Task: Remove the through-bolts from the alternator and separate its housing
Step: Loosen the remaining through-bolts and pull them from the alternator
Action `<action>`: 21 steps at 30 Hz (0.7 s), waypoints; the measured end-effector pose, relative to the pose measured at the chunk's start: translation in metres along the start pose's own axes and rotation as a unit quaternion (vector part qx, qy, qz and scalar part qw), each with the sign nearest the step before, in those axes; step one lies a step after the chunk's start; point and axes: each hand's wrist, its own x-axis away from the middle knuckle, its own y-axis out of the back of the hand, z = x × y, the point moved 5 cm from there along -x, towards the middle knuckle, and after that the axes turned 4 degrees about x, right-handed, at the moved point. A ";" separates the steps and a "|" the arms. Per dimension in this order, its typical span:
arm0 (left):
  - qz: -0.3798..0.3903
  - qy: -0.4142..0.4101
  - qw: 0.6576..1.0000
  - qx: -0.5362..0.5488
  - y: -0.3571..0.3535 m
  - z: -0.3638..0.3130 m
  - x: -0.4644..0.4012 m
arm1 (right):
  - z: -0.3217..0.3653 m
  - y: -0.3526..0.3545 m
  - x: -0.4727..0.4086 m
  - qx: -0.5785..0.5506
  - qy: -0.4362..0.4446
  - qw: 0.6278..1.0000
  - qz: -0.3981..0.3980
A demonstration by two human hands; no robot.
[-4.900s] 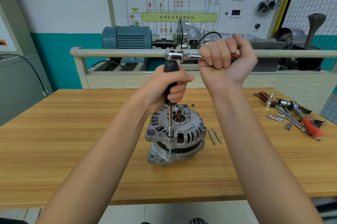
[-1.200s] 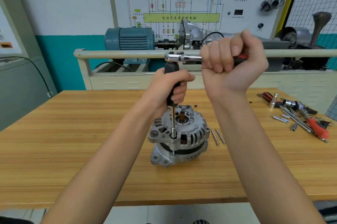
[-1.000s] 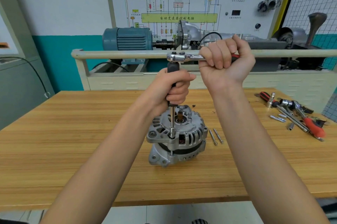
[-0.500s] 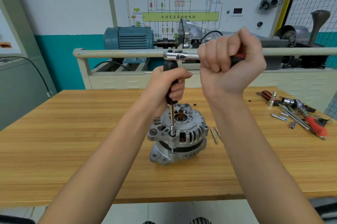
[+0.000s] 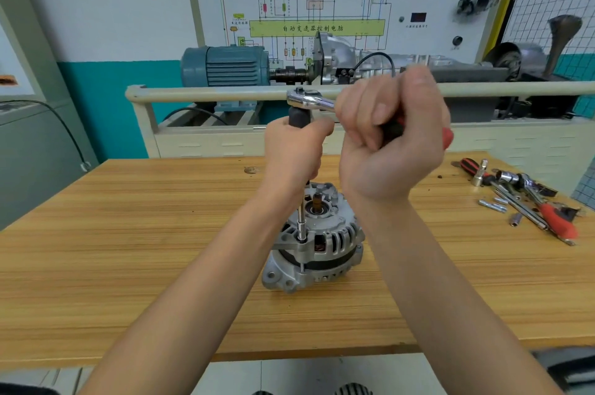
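Observation:
A silver alternator (image 5: pixel 317 243) stands upright on the wooden table (image 5: pixel 128 249). A long socket extension (image 5: pixel 301 224) rises vertically from a through-bolt at the alternator's front left rim. My left hand (image 5: pixel 294 153) grips the extension's black handle (image 5: pixel 297 116). On top of it sits a chrome ratchet (image 5: pixel 310 101), and my right hand (image 5: pixel 391 137) holds the ratchet's red and black handle, a little blurred. The loose bolts seen earlier to the alternator's right are hidden behind my right forearm.
Loose tools lie at the table's right end: a red-handled ratchet (image 5: pixel 553 217), a black and red screwdriver (image 5: pixel 470 166), sockets and small bolts (image 5: pixel 492 204). Behind the table stands a railed trainer bench (image 5: pixel 225 93) with a blue motor (image 5: pixel 225 66) and gearbox.
My right hand has swung the ratchet handle toward me and downward, so the ratchet now slants. My left hand keeps its grip on the extension, and the alternator stays put.

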 end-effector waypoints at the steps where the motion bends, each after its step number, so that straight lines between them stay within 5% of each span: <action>1: -0.002 -0.001 1.000 0.001 0.000 0.000 0.000 | 0.000 -0.003 0.002 0.017 0.014 1.000 0.006; 6: 0.128 0.025 0.991 0.021 0.003 0.001 -0.001 | -0.006 0.017 -0.016 -0.088 -0.110 0.989 -0.044; 11: 0.324 0.088 0.940 0.066 -0.003 -0.002 0.000 | -0.023 0.038 -0.029 -0.234 -0.250 0.928 -0.145; 14: 0.287 0.093 0.952 0.053 -0.005 0.000 -0.001 | -0.022 0.039 -0.027 -0.230 -0.230 0.933 -0.155; 21: 0.031 0.017 0.999 0.002 -0.001 0.001 -0.001 | -0.003 0.010 -0.007 -0.056 -0.055 0.996 -0.029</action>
